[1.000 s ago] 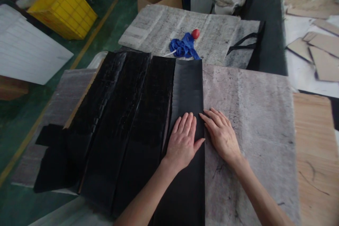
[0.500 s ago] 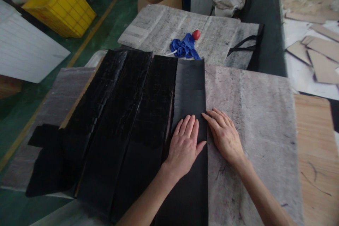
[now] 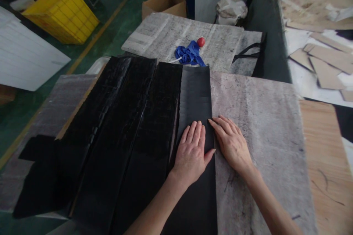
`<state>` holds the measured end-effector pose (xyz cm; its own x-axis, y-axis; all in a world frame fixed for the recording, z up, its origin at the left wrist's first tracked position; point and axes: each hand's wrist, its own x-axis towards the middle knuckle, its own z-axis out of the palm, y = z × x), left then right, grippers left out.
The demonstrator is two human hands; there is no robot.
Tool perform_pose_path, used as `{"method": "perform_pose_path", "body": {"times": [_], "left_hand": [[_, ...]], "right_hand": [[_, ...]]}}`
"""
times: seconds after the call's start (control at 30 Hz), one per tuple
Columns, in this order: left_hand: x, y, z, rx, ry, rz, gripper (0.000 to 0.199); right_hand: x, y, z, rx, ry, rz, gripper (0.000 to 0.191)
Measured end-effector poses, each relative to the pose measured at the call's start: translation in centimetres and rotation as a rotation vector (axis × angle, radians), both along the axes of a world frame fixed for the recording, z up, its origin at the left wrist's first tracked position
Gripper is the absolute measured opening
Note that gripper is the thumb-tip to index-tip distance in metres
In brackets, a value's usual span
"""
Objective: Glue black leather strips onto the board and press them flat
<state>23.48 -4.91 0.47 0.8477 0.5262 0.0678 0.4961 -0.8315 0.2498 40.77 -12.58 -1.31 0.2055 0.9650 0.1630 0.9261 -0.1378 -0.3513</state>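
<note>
1. The long, flat, matte black strip [image 3: 195, 91] lay lengthwise on the desk [image 3: 264, 136], just right of three long, glossy black strips [image 3: 125, 114].
2. The left hand [image 3: 191, 152] rested flat on it, fingers together and thumb out, gripping nothing; the right hand [image 3: 234, 143], loosely open, had its fingertips at the strip's right edge, apparently gripping nothing either.
3. To my eye, uneven pressure could have skewed or creased the strip; a leftward shove could have ridden it onto its glossy neighbours.
4. The desk's covering was grey, worn and stained; beyond the strip lay a crumpled blue cloth [image 3: 190, 53] and a small, round red object [image 3: 201, 42].
5. Farther off, a brown cardboard box [image 3: 164, 5] and a yellow plastic crate [image 3: 62, 18] stood over green floor [image 3: 118, 25].
</note>
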Motion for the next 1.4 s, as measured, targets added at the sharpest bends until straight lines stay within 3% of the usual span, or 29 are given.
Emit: {"method": "perform_pose_path", "body": {"times": [0.43, 0.7, 0.83, 1.4], "left_hand": [[-0.3, -0.1, 0.2, 0.009, 0.042, -0.004, 0.074], [-0.4, -0.1, 0.2, 0.018, 0.065, 0.000, 0.075], [-0.4, 0.0, 0.4, 0.005, 0.073, -0.004, 0.076], [-0.1, 0.9, 0.7, -0.001, 0.089, 0.005, 0.090]], "right_hand": [[0.0, -0.1, -0.3, 0.030, 0.016, 0.004, 0.046], [2.2, 1.3, 1.3, 0.028, -0.046, 0.087, 0.041], [3.6, 2.3, 0.6, 0.056, -0.088, 0.177, 0.040], [3.6, 2.3, 0.1, 0.088, -0.073, 0.148, 0.039]]}}
